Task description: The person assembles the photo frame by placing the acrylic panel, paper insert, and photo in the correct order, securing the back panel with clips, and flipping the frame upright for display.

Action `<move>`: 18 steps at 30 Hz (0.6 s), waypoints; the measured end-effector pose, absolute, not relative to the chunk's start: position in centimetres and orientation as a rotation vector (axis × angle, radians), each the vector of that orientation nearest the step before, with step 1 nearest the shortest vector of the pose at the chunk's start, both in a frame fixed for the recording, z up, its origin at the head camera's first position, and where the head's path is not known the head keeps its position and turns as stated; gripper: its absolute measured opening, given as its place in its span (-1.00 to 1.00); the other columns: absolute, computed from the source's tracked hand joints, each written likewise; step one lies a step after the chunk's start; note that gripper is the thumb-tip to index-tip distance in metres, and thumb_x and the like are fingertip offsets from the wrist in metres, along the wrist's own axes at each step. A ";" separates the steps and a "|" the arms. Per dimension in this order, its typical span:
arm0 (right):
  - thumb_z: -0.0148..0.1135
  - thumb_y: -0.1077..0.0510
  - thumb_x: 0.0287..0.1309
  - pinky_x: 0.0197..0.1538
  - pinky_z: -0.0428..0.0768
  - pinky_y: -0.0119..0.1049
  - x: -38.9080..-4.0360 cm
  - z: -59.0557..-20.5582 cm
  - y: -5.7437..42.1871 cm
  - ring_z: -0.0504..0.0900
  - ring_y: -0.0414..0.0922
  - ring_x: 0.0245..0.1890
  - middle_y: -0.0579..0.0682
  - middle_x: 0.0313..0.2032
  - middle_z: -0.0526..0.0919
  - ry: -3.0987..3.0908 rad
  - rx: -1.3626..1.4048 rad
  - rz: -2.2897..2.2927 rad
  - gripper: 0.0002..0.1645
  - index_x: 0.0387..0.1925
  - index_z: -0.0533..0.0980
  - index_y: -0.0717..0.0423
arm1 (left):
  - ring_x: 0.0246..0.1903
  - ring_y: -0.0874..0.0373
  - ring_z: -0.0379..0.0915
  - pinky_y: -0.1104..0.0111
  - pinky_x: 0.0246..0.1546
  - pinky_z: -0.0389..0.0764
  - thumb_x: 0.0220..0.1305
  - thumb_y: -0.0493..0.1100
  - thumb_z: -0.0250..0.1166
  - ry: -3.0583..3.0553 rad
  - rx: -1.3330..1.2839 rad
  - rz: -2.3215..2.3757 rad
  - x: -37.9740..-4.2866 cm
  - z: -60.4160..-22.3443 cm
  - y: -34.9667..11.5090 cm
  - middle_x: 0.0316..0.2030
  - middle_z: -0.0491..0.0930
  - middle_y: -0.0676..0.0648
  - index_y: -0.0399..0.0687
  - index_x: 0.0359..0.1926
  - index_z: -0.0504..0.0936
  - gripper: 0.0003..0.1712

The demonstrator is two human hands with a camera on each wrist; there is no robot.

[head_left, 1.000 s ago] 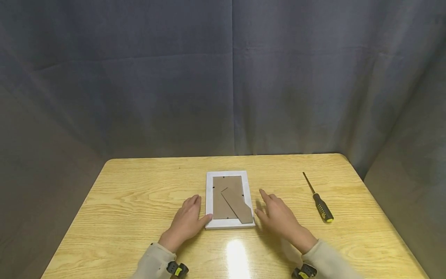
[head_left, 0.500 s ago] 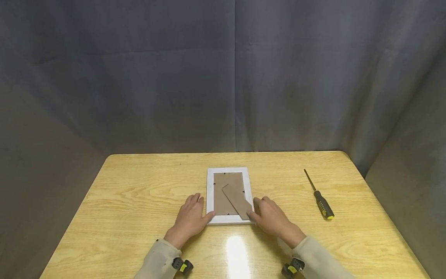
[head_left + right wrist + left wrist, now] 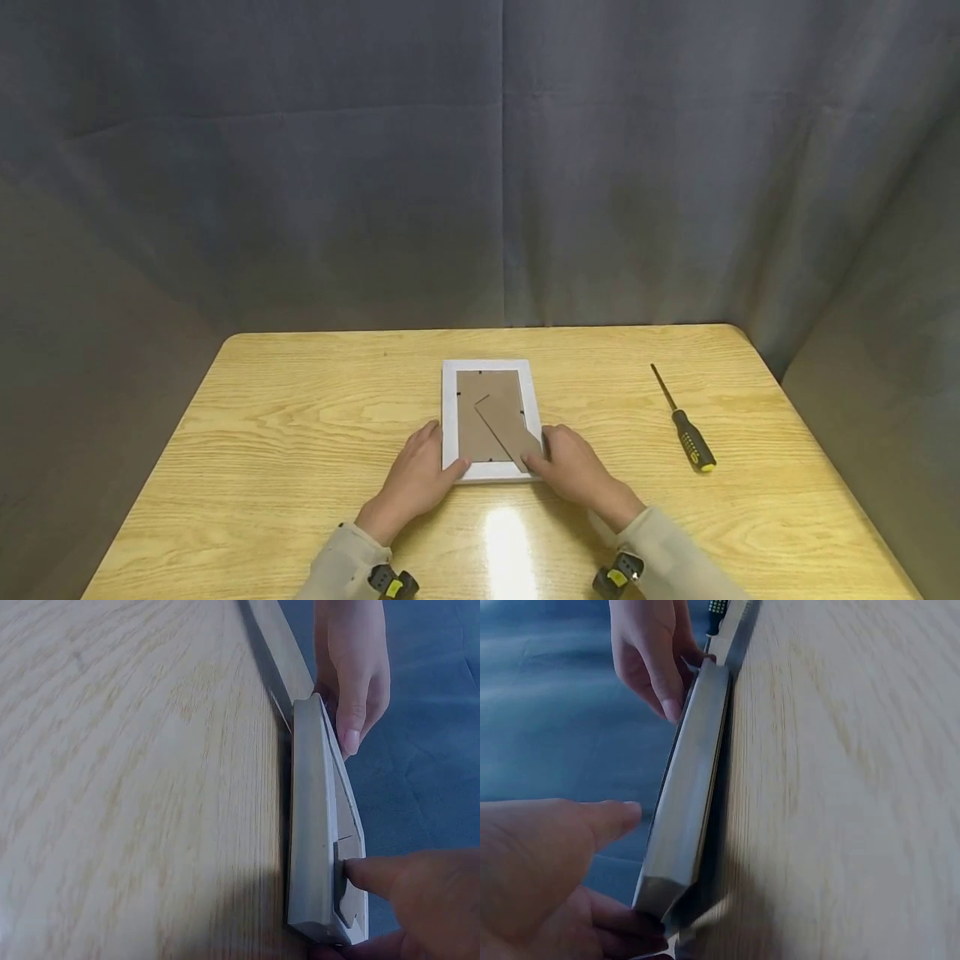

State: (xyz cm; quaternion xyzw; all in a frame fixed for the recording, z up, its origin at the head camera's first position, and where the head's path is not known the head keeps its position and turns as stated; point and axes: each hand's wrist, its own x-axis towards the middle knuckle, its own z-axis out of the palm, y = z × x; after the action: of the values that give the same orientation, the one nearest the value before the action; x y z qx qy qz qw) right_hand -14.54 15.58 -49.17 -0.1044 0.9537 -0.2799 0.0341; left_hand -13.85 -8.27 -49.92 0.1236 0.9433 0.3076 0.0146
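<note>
A white picture frame [image 3: 486, 366] lies back side up, showing its brown backing board [image 3: 474, 429] with small dark tabs around it. The brown easel leg [image 3: 507, 425] slants across that board to the lower right corner. My left hand [image 3: 417, 477] grips the frame's lower left corner, thumb over the top and fingers at the side edge. At the lower right corner my right hand [image 3: 576, 471] holds the frame, its thumb pressing on the easel leg. In the right wrist view, fingertips reach under the frame's edge [image 3: 309, 825]; shadow shows beneath it.
A screwdriver [image 3: 692, 442] with a black and yellow handle lies on the wooden table [image 3: 300, 400], right of the frame. Grey curtains [image 3: 375, 208] hang behind the table and at both sides. Each wrist wears a small black camera.
My right hand has moved left from beside the frame and now holds its lower right corner. My left hand has closed in from the left edge, its thumb further over the frame.
</note>
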 end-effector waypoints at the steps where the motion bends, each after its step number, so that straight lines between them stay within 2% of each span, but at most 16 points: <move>1: 0.22 0.03 0.08 -0.46 0.47 -0.28 -14.6 -49.2 15.6 0.40 -0.17 -0.54 -0.06 -0.53 0.47 2.929 -0.312 -0.867 -0.72 -0.38 0.53 0.21 | 0.28 -0.30 0.13 -0.03 0.26 0.19 0.21 0.15 0.18 2.935 0.366 0.955 -13.8 -49.9 -8.2 0.29 0.21 -0.46 -0.53 0.30 0.20 -0.08; 3: 0.22 0.03 0.08 -0.45 0.48 -0.28 -14.6 -49.3 15.6 0.41 -0.18 -0.53 -0.06 -0.51 0.48 2.924 -0.307 -0.882 -0.70 -0.34 0.54 0.23 | 0.29 -0.32 0.09 -0.03 0.27 0.17 0.21 0.17 0.17 2.939 0.335 0.947 -13.7 -50.0 -8.0 0.31 0.16 -0.47 -0.57 0.30 0.17 -0.04; 6: 0.22 0.01 0.10 -0.41 0.50 -0.26 -14.6 -49.2 15.6 0.43 -0.17 -0.49 -0.06 -0.49 0.50 2.919 -0.299 -0.905 -0.65 -0.29 0.55 0.26 | 0.26 -0.31 0.16 -0.03 0.25 0.23 0.20 0.17 0.18 2.975 0.318 0.956 -13.7 -49.9 -7.7 0.30 0.18 -0.47 -0.56 0.31 0.16 -0.04; 10: 0.22 -0.03 0.12 -0.32 0.54 -0.22 -14.5 -48.9 15.4 0.46 -0.17 -0.42 -0.04 -0.43 0.53 2.924 -0.271 -0.971 -0.56 -0.20 0.55 0.31 | 0.10 -0.20 0.36 0.02 0.09 0.42 0.20 0.09 0.20 3.013 0.317 1.067 -13.8 -49.8 -7.4 0.17 0.38 -0.37 -0.46 0.28 0.25 -0.16; 12: 0.22 -0.04 0.12 -0.35 0.53 -0.22 -14.5 -48.8 15.4 0.46 -0.17 -0.43 -0.04 -0.44 0.52 2.924 -0.264 -1.013 -0.55 -0.20 0.54 0.31 | 0.04 -0.13 0.41 0.05 0.01 0.48 0.22 0.04 0.20 2.997 0.309 1.150 -13.9 -49.8 -7.2 0.09 0.45 -0.29 -0.37 0.29 0.26 -0.23; 15: 0.23 -0.04 0.12 -0.41 0.50 -0.26 -14.4 -48.8 15.3 0.44 -0.18 -0.46 -0.05 -0.47 0.50 2.923 -0.256 -1.077 -0.56 -0.20 0.53 0.29 | 0.04 -0.09 0.43 0.07 -0.01 0.50 0.22 -0.04 0.18 2.926 0.280 1.289 -14.1 -49.7 -7.0 0.05 0.45 -0.23 -0.30 0.34 0.19 -0.25; 18: 0.24 -0.02 0.12 -0.38 0.50 -0.29 -14.4 -48.8 15.4 0.45 -0.19 -0.43 -0.05 -0.42 0.51 2.906 -0.238 -1.135 -0.53 -0.11 0.52 0.30 | 0.09 -0.12 0.39 0.04 0.04 0.47 0.23 -0.08 0.15 2.838 0.235 1.431 -14.4 -49.5 -6.9 0.11 0.40 -0.29 -0.34 0.39 0.06 -0.19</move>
State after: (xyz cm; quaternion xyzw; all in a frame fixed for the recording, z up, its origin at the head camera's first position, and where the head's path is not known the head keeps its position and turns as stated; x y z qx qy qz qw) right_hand -14.38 15.36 -48.82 -0.0760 0.9288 -0.3626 0.0063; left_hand -14.42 -6.89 -49.51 0.0738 0.8903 0.4489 -0.0228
